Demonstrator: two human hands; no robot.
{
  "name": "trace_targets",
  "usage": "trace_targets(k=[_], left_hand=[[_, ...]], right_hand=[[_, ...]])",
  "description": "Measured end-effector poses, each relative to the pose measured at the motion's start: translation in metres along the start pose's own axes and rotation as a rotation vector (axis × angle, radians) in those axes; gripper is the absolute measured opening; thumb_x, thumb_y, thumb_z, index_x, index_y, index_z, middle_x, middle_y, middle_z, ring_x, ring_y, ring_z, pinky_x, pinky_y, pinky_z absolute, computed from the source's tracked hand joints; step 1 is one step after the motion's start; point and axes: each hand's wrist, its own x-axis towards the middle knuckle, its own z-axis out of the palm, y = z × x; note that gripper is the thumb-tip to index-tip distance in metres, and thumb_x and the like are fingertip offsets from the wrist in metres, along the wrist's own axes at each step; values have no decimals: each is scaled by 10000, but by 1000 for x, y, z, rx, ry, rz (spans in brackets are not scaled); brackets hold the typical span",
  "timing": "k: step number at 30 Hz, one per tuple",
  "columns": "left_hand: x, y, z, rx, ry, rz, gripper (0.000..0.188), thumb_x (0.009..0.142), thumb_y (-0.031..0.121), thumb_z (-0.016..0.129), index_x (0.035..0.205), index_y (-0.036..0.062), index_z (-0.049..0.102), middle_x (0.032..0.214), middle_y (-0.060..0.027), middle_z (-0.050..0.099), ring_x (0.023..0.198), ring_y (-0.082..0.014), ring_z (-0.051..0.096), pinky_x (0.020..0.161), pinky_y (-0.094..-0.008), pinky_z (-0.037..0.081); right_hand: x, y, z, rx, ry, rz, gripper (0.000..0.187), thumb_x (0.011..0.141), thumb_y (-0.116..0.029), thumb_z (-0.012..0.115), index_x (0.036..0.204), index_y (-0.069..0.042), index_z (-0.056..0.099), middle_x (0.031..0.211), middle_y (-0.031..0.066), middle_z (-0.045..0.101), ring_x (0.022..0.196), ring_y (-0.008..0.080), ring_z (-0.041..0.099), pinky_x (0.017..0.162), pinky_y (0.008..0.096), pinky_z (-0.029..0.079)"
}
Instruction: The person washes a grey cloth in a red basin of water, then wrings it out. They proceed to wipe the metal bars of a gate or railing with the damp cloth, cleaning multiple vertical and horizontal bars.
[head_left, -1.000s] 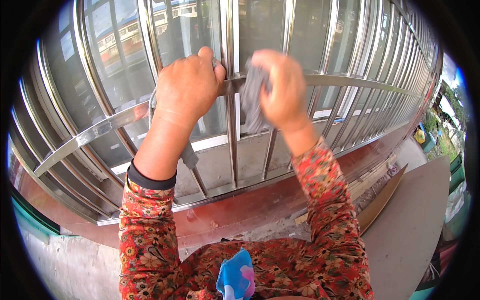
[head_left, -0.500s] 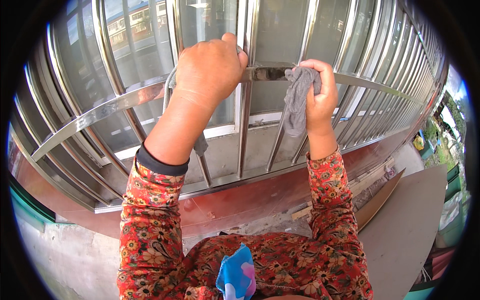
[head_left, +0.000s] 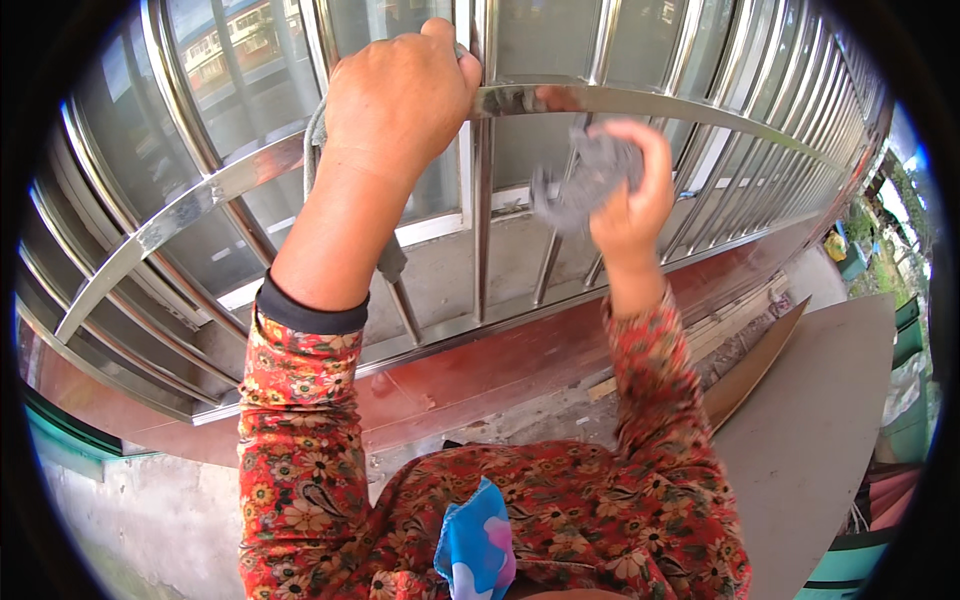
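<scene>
left hand (head_left: 400,95) clamped over the curved top rail (head_left: 620,100), bit of grey cloth peeking under it | right hand (head_left: 630,205) closed round a balled grey rag (head_left: 580,180), just under that rail, off the metal | rail looks shiny already, lower bars (head_left: 480,230) probably left | loads of free room right, bars close ahead

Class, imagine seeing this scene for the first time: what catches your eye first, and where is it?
The left hand grips the shiny horizontal rail of a steel window grille, top centre. Just right of it, the right hand holds a crumpled grey cloth below that rail. Red flowered sleeves fill the lower middle.
</scene>
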Motion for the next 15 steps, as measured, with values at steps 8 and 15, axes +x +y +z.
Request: trace_targets(k=[8,15], left_hand=[[-1,3,-4,5,-18,-48,236,900,296,487,913,80,582,746,-172,665,713,-374,645,655,-487,513],[-5,3,-3,6,78,-21,208,875,272,549,848,67,547,703,-150,637,698,-365,635,657,-490,508]], right_hand=[[-7,46,20,7,214,338,383,906,-29,557,1230,-41,352,1101,98,479,968,179,522,885,303,466],[-41,30,13,566,-106,436,599,925,-90,571,1411,-128,223,1151,76,456,825,157,539,708,308,527]])
